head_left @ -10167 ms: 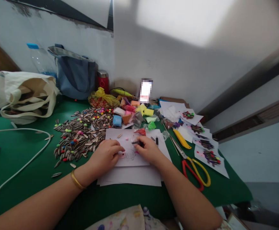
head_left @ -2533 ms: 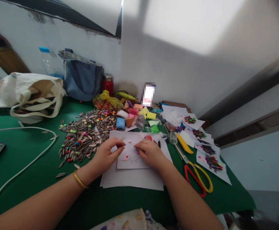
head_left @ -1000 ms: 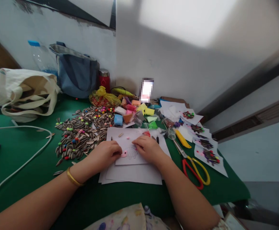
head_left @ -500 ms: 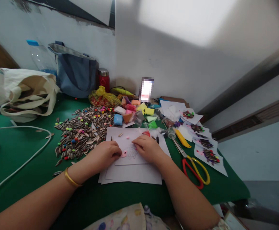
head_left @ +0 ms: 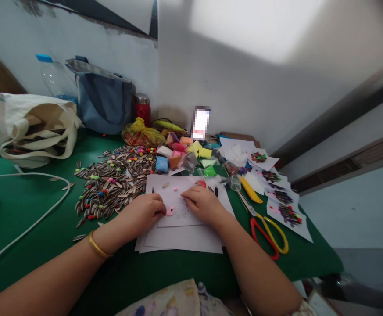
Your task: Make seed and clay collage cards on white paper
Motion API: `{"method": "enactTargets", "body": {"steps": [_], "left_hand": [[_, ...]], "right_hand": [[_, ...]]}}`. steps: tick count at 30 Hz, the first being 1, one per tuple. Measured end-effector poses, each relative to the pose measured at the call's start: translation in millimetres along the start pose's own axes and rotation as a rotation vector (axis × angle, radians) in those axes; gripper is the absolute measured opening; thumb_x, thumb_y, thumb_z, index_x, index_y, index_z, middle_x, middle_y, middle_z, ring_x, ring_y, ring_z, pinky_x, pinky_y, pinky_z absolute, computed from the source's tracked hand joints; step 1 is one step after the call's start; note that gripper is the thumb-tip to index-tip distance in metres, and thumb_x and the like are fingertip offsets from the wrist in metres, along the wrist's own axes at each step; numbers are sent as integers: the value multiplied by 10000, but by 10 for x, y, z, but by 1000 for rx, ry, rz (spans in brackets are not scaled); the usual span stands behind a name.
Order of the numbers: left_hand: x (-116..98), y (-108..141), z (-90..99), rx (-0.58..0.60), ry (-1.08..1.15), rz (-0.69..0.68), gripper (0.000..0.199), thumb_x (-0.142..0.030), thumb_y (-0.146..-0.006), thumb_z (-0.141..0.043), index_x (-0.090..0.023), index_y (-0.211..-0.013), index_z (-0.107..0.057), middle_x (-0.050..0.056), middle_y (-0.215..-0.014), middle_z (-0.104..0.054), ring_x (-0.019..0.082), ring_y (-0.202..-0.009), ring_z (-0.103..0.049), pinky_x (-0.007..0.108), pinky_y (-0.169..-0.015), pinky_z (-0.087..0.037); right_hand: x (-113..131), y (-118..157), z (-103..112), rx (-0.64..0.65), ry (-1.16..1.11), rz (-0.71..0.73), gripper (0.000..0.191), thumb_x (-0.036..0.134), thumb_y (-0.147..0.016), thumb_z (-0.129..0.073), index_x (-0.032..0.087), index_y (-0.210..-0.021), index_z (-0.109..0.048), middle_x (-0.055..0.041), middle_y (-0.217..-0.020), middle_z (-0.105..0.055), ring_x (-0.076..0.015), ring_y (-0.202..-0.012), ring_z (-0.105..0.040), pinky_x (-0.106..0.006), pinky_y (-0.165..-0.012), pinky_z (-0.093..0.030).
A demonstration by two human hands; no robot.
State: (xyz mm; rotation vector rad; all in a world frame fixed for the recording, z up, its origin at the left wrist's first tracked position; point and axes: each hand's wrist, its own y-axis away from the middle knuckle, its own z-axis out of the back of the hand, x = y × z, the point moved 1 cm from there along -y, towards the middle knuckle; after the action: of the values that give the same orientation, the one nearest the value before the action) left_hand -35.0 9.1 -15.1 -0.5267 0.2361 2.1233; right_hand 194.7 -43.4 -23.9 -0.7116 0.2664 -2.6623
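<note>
White paper (head_left: 191, 240) lies in front of me, with a smaller sheet on top bearing a pencil drawing (head_left: 181, 210) of a round, scaly shape. At the drawing's left end is a flat pink clay piece (head_left: 170, 211) with a dark dot. My left hand (head_left: 148, 211) is closed, its fingertips touching the left tip of that pink piece. My right hand (head_left: 204, 204) rests on the paper's right side, fingers bent together near the drawing's upper right; what they hold, if anything, is hidden. A small pink ball (head_left: 175, 189) and a seed (head_left: 165, 185) lie above the drawing.
Sunflower seeds (head_left: 112, 188) mixed with coloured clay bits are heaped at left. Clay packs (head_left: 162, 164) lie behind the paper. Scissors (head_left: 266, 232), a yellow cutter (head_left: 251, 190) and seed-covered cards (head_left: 290, 215) are at right. Bags (head_left: 104, 103), a red flask (head_left: 142, 109) and a phone (head_left: 201, 123) stand behind.
My left hand has shifted very slightly at the pink piece's tip. The right hand and everything else look the same.
</note>
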Motion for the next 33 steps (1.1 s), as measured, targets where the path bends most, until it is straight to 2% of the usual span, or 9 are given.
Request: {"method": "enactTargets", "body": {"steps": [5,10,18,26,30,33], "left_hand": [[-35,17,20,34,-29,6,207,-273,-916,-566,-216,-881,-761,58,-950,-692,198,-873,-653,297,-802,-466],[-51,15,37,-2,-61,29,147,-253,-869,-607,-225,-946,-729,52,-927,-698,224,-881,-644,323,-797,-461],[-38,5,50,60,-65,2,196,-229,-818,-649,-262,-991,-736,42,-986,-689,228,-918,-640,328,-816,-450],[-63,16,52,38,-53,23,219,-195,-789,-665,-245,-996,-718,53,-985,-680,235,-931,-628,333,-818,-447],[-72,21,46,18,-48,15,247,-182,-776,-669,-246,-1011,-709,49,-985,-681,233,-937,-622,328,-822,-438],[-69,26,44,24,-57,28,237,-186,-778,-665,-244,-1006,-703,47,-984,-683,236,-941,-623,331,-825,-437]], "right_hand": [[-16,1,-15,-3,-4,7,267,114,-891,-563,181,-1105,-708,-84,-1051,-706,-203,-995,-626,-341,-915,-499],[-21,2,-19,-1,-16,16,265,120,-899,-558,188,-1110,-703,-82,-1051,-701,-202,-998,-623,-346,-919,-498],[18,6,10,8,-12,8,272,122,-897,-564,191,-1122,-701,-84,-1062,-691,-201,-1014,-611,-350,-925,-497],[15,-2,24,15,27,-8,256,129,-905,-553,184,-1102,-707,-89,-1048,-678,-211,-1011,-596,-371,-938,-489],[-40,-6,7,-32,84,-67,248,101,-877,-567,166,-1066,-715,-103,-1035,-670,-222,-1004,-597,-385,-929,-492],[-72,-10,3,-61,77,-42,227,102,-878,-560,170,-1030,-715,-93,-1013,-679,-214,-985,-603,-365,-919,-492]]}}
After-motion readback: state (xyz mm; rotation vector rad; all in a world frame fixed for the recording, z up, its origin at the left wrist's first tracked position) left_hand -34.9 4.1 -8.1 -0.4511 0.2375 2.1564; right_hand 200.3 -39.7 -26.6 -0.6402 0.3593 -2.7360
